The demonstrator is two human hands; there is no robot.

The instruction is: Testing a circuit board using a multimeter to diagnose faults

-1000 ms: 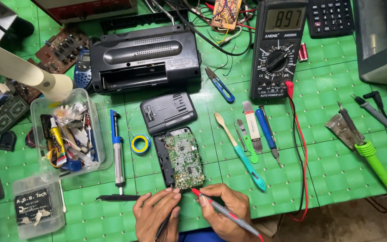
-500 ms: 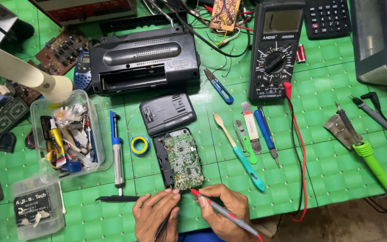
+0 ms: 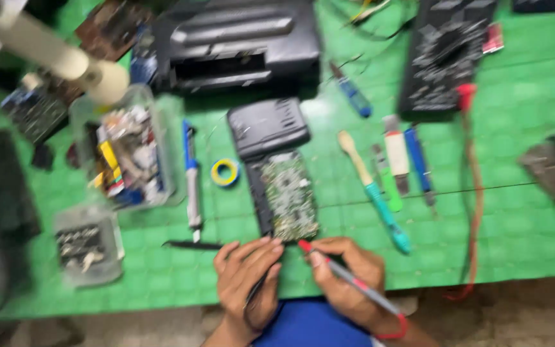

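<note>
A green printed circuit board (image 3: 288, 195), seated in a dark rectangular plastic shell, lies low in the middle of the frame on the green gridded cutting mat (image 3: 515, 225). Just below its near edge the two hands are set close together. In the right hand (image 3: 348, 279) a slim probe with a red tip (image 3: 345, 276) is pinched between closed fingers, its tip brought to the board's lower edge; its red lead trails toward the bottom right. The left hand (image 3: 246, 276) has its fingers curled around a thin black probe (image 3: 256, 294), whose tip is hidden — whether it touches the board cannot be told through the motion blur.

A black multimeter (image 3: 441, 58) rests at the upper right, well apart from the board. A yellow-and-blue ring of tape (image 3: 225, 172) lies just left of the board, a blue-handled soldering iron (image 3: 191, 173) beyond it.

For a clean reading, both tips would best be planted firmly on single contact points, the wrists braced on the mat — a slip could bridge neighbouring pads. The head should be held steadier so the meter can be read.
</note>
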